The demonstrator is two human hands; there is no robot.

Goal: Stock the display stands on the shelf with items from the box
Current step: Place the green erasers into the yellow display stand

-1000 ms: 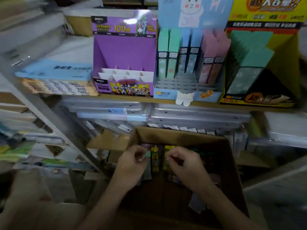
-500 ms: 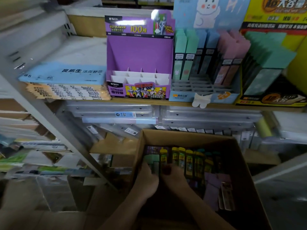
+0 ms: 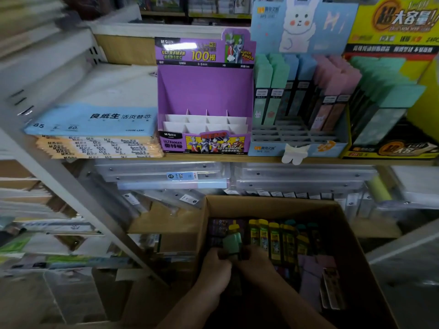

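Holding a green pack (image 3: pixel 232 242) between them, our left hand (image 3: pixel 213 265) and our right hand (image 3: pixel 257 260) are low down in the box (image 3: pixel 273 203). Fingers of both hands curl round the bottom of the pack, and its top sticks up above them. Our two hands are right next to each other. It is dim in there, so we cannot tell more about the fingers.

Just to the right of the green pack we see a row of yellow packs (image 3: pixel 273 238), standing side by side. Dark purple packs (image 3: pixel 219 225) sit behind the green one, by the left wall of the box.

Up above the box is the shelf (image 3: pixel 213 158). On it, straight ahead of us, stands the purple stand (image 3: pixel 204 91), with white slots (image 3: pixel 206 125) at its front. Right beside it is the blue stand (image 3: pixel 297 141), with green, blue and pink packs standing at its back. Next along is the yellow stand (image 3: pixel 389 150), with green packs in it. On the other side of the purple stand lies a pile of paper (image 3: pixel 95 119), blue on top
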